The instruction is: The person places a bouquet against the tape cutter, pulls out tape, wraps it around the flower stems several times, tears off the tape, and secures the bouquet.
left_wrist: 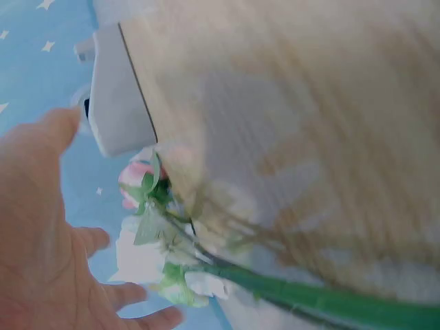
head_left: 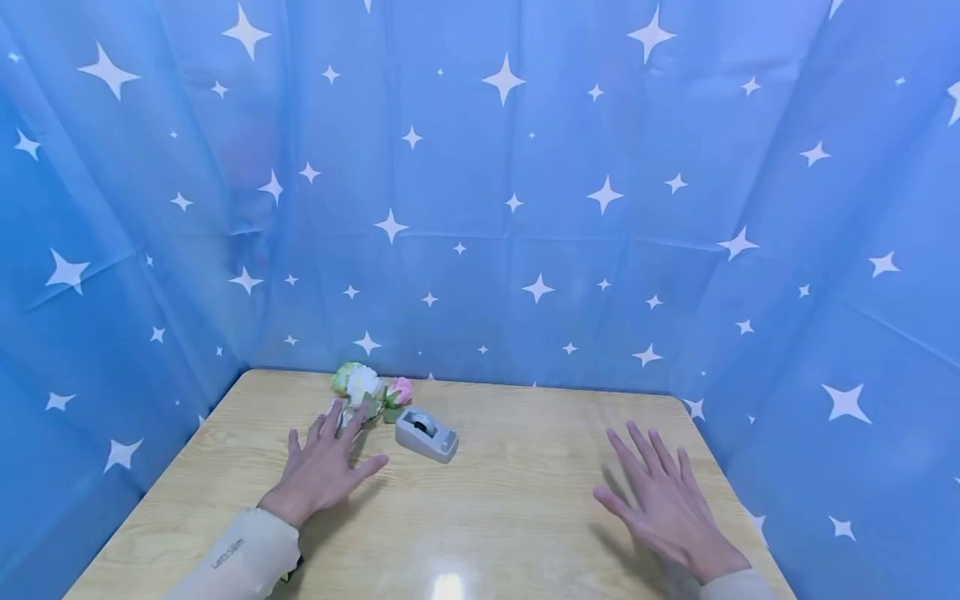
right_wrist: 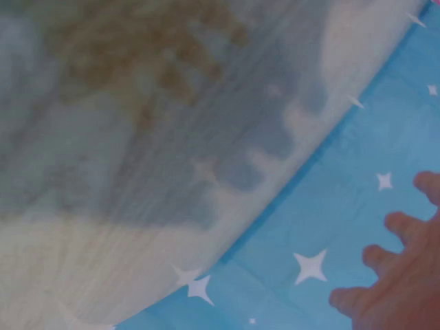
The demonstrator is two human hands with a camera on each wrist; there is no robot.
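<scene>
My left hand point(head_left: 321, 472) is spread over the left part of the table, fingers straight and holding nothing. Beyond its fingertips lies a bunch of artificial flowers point(head_left: 363, 383), with white, pale green and pink blooms. In the left wrist view its green stem point(left_wrist: 302, 292) runs back beneath the hand. Just right of the blooms stands a grey tape dispenser point(head_left: 426, 435) with a roll in it. Over the right side of the table my right hand point(head_left: 663, 508) is spread too, its fingers straight, with a shadow on the wood below it.
The light wooden table point(head_left: 525, 483) has rounded far corners. A blue curtain point(head_left: 465, 183) with white stars hangs behind it and along both sides. Something small, dark and yellow point(head_left: 287, 576) shows beside the left sleeve point(head_left: 243, 554), mostly hidden.
</scene>
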